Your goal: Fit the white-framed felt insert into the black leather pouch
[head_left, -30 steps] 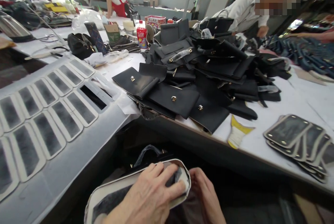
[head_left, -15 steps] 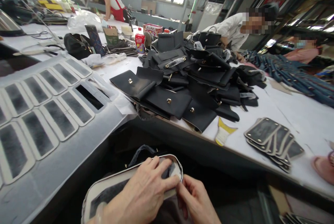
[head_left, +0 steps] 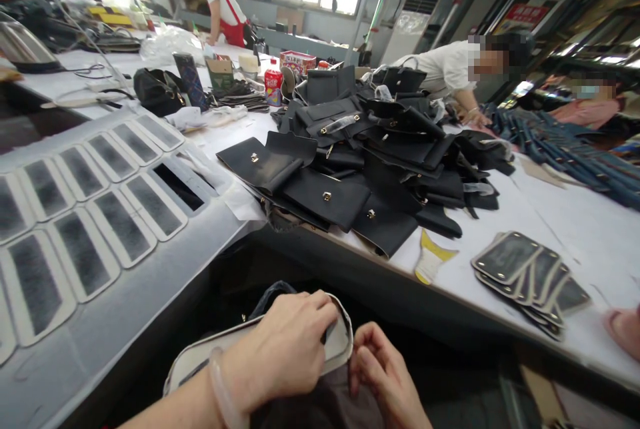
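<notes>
"Watching from far off, I have the pale-edged bag (head_left: 339,345) below the near edge of the desk (head_left: 593,236). How's my left hand (head_left: 295,342)?"

"Fingers bent over the bag's pale face, tips partly hidden; I can't tell whether it grips."

"And my right hand (head_left: 383,369)?"

"Fingers curled narrow at the bag's right end; I can't tell if they pinch anything. Along the desk's near edge I see clasped black pieces (head_left: 325,206), then rightward a yellow-and-white piece (head_left: 433,259) and fanned panels (head_left: 530,272)."
</notes>
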A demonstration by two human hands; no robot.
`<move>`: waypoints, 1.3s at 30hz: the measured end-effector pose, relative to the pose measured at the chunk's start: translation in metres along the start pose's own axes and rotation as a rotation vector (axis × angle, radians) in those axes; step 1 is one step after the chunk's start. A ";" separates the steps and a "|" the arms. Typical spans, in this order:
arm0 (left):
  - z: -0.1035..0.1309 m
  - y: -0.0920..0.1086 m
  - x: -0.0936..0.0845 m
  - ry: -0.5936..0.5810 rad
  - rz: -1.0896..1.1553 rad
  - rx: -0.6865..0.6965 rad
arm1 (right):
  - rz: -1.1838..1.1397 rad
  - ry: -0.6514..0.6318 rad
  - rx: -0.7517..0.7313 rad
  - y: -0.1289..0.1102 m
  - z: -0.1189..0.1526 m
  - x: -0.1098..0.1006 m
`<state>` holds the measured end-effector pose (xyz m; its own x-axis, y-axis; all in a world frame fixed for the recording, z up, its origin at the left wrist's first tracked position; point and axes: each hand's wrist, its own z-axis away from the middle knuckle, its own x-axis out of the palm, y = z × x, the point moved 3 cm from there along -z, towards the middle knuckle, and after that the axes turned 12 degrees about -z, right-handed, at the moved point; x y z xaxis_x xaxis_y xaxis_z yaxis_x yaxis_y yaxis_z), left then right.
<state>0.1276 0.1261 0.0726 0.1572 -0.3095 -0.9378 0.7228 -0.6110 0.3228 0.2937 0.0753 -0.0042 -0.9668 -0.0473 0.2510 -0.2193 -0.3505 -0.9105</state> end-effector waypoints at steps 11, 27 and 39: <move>0.000 -0.005 0.013 0.131 -0.103 0.226 | 0.454 0.133 -0.048 -0.019 -0.011 0.016; -0.064 -0.050 0.016 -0.109 0.310 0.196 | 0.636 0.182 -0.072 -0.023 -0.014 0.017; -0.084 -0.061 0.028 -0.316 0.584 0.017 | 0.599 0.199 -0.032 -0.023 -0.012 0.022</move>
<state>0.1443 0.2158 0.0156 0.3132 -0.7901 -0.5269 0.5677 -0.2890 0.7709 0.2762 0.0934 0.0188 -0.9281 -0.0507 -0.3689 0.3672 -0.2890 -0.8841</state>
